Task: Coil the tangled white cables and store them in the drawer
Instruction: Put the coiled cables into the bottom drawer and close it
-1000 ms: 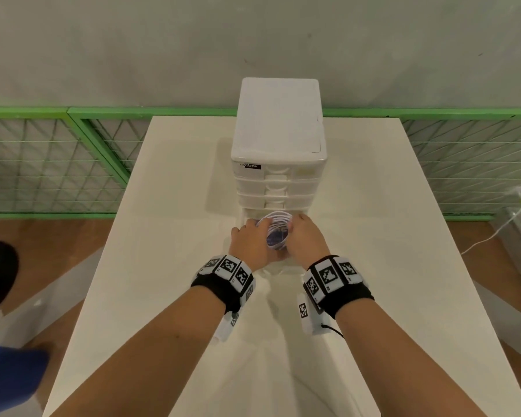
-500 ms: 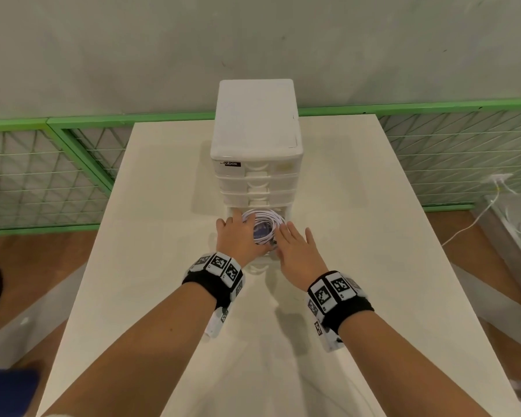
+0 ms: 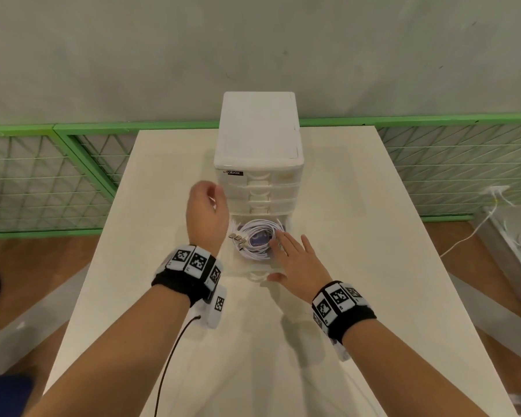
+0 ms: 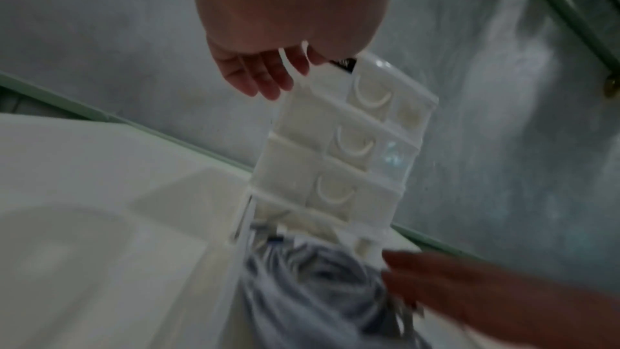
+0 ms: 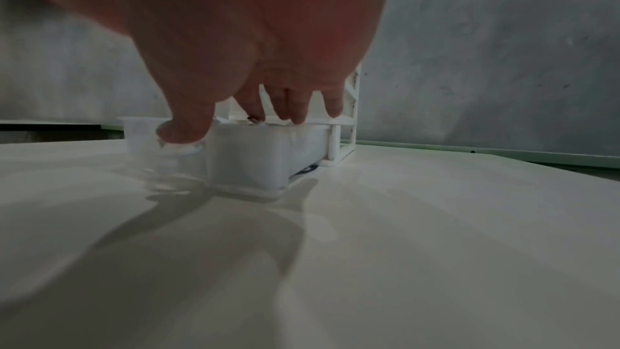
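Up went the left hand (image 3: pixel 206 213), which half a second earlier had lain beside the coil; it hung by the upper drawers of the drawer unit (image 3: pixel 258 139), fingers loosely curled, holding nothing. Its partner, the right hand (image 3: pixel 295 261), stayed low, fingers straight and spread, tips on the white cables (image 3: pixel 257 239), thumb near the front lip of the bottom drawer (image 3: pixel 254 273). The cables lay coiled inside that pulled-out drawer, so coiling looked done and the storing nearly so (the drawer was not yet pushed shut, and that seemed all that remained). From the head view the coil's neat loops and its connectors at the left showed plainly; the left wrist view gave only a blur of them, but it alone showed the curved handles on the shut drawers. Only the right wrist view showed the drawer's side wall jutting out over the table (image 5: pixel 436 248).
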Available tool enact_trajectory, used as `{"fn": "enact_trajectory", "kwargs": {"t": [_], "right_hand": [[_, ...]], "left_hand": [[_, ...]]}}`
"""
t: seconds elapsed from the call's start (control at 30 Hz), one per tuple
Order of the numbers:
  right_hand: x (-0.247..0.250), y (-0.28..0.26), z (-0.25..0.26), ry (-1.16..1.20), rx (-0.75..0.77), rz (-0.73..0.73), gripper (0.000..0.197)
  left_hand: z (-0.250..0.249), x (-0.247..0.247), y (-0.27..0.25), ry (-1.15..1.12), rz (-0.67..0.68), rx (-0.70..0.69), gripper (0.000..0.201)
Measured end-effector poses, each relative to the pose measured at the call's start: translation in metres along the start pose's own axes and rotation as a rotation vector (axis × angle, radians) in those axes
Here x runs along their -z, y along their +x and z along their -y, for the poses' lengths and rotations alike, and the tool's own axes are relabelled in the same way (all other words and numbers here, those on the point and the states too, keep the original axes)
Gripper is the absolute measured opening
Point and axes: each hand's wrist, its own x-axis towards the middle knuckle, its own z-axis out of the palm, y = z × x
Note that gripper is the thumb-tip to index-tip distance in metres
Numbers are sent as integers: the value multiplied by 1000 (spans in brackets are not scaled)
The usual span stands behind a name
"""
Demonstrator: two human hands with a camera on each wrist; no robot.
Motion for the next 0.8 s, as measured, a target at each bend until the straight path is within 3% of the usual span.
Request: {"fn": "enact_trajectory", "kwargs": {"t": [0.1,0.23,0.33,0.5,0.6,0.73,0.8], "right_hand": [[-4,1,2,19,38,-98,62],[-4,3,4,-25,41,-147,56],[1,5,0,11,42,-152,53],[6,18,-3,-4,-21,-128,53],[13,32,-3,15,-48,-215,50],[23,44,-2,37,-222,-310,33],[28,48,-3,98,-302,-274,24]], "left_hand": [[-18,6,25,-156,-9,75,39],[-36,4,46,-204,307,234,64],[-33,3,52,-178,423,238,58],[-27,7,59,-176,493,217,61],[-30,9,59,-173,497,219,54],[-33,11,57,-188,495,217,48],[-34,12,57,-190,495,213,46]]}}
